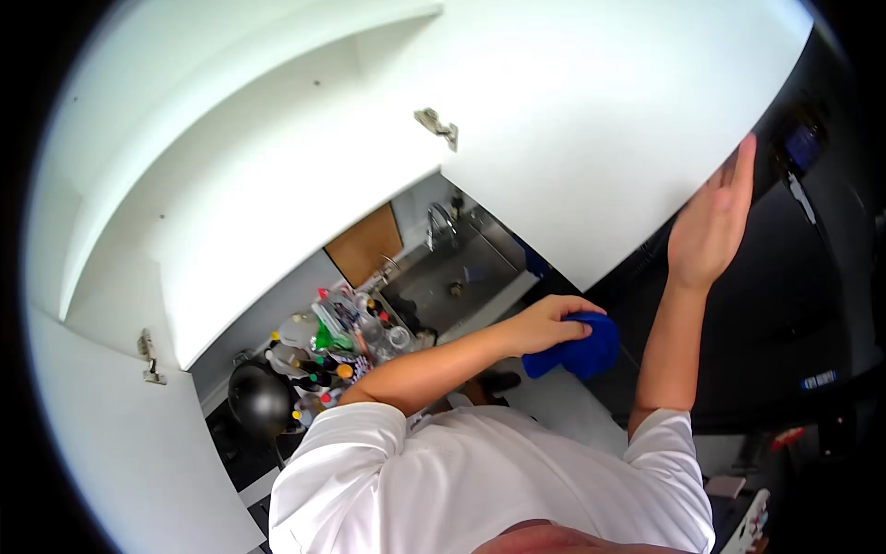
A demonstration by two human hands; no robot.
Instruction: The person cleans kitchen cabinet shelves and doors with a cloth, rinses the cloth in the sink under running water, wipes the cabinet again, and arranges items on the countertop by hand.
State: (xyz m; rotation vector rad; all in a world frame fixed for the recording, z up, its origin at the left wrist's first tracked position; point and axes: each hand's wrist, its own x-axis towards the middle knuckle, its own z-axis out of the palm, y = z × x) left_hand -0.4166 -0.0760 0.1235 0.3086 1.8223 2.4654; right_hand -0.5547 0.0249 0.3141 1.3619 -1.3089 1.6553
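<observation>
My left hand [549, 328] is closed around a bunched blue cloth [586, 346], held in front of my body below the cabinet door. My right hand [711, 231] is raised with its fingers stretched out, resting against the outer edge of the open right cabinet door [609, 120]. Part of those fingers is hidden behind the door's edge. The white wall cabinet [231, 194] stands open with bare shelves in view, and its left door [120, 425] is swung out too. Metal hinges [438, 129] show on the inner sides.
Below the cabinet lies a steel sink [494, 249] with a curved faucet [440, 226]. Several bottles [309, 360] and jars crowd the counter beside it. A black wok [260, 399] sits on the stove at left. A dark, glossy surface [766, 305] fills the right side.
</observation>
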